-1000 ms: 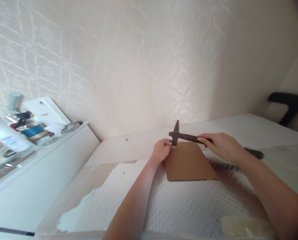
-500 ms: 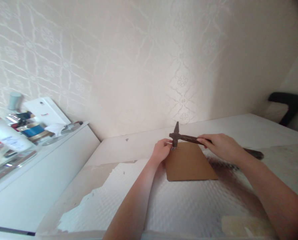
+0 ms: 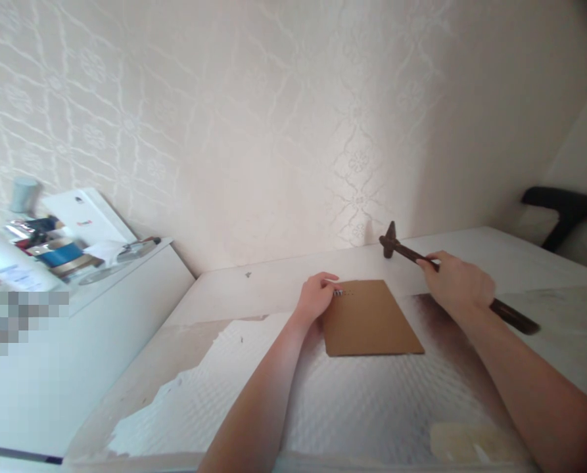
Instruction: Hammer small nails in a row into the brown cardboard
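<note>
A brown cardboard sheet point(image 3: 372, 322) lies flat on the covered work surface, with a short row of small dark marks near its far edge. My left hand point(image 3: 317, 294) rests at the sheet's far left corner, its fingers closed around a small silvery toothed piece point(image 3: 338, 293) standing at the marks. What that piece is, and most of my fingertips, cannot be made out. My right hand point(image 3: 461, 281) is wrapped round the dark handle of a hammer point(image 3: 388, 240). The hammer's head is raised above and to the right of the cardboard, apart from it.
White textured covering point(image 3: 372, 407) with a torn edge lies under the cardboard. On the left, a white cabinet point(image 3: 100, 341) carries a white box point(image 3: 89, 217), a blue tape roll point(image 3: 62, 255) and other clutter. A patterned wall stands behind; a black chair part point(image 3: 564, 203) is at right.
My right hand has lifted the hammer up and to the right, away from the toothed piece. My left hand has stayed nearly in place at the cardboard's corner.
</note>
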A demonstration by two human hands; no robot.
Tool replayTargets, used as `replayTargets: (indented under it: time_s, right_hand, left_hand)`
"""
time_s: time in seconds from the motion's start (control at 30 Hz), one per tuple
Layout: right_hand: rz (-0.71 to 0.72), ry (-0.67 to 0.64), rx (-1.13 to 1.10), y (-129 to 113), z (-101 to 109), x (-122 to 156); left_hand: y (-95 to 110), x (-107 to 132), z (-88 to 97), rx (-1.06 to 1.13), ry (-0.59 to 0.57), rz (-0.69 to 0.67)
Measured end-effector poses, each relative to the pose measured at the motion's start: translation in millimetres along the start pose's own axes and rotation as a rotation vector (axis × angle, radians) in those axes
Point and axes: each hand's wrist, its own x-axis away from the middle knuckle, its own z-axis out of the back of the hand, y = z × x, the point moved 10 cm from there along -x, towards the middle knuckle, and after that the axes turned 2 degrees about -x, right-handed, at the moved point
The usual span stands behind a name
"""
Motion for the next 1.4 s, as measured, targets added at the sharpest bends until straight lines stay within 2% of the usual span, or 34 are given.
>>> replayTargets:
  time_s: [0.2,0.4,0.57,0.8,0.93,1.03,1.17,1.3,1.4]
  right_hand:
    - [-0.069,-0.041,-0.034,14.2,-6.9,-2.8]
    - [-0.042,-0.031,-0.035,7.0,-6.5,-1.2]
    - [-0.111,-0.063,0.01,7.1,-10.9,-0.4]
    - [0.0,-0.08,0.039,-7.4,-17.1,4.1]
    - [0.013,-0.1,0.037,-7.9,-22.6,5.3]
    - [0.012,-0.126,0.019,-6.0,-27.2,5.4]
    - [0.046,-0.121,0.001,-6.8,-29.7,6.2]
    - [0.128,0.008,0.037,-19.7,-20.2,8.0]
    - [0.306,0.122,-0.022,-47.4,-13.0,13.7]
  left_hand:
    - [2.4,1.8,4.0,-0.02,0.037,-0.007]
    - [3.4,2.7,8.0,-0.014,0.082,-0.027]
    - [4.5,3.4,11.3,-0.008,0.116,-0.028]
    - [6.0,6.9,17.1,-0.039,0.166,-0.038]
    - [-0.6,3.6,28.3,-0.122,0.239,-0.009]
    - [-12.1,-4.7,49.5,-0.24,0.296,0.043]
    - [-31.2,-12.9,101.7,-0.478,0.387,0.111]
    - [-65.9,-10.0,162.6,-0.647,0.458,0.277]
    - [-98.9,-3.7,197.7,-0.676,0.476,0.441]
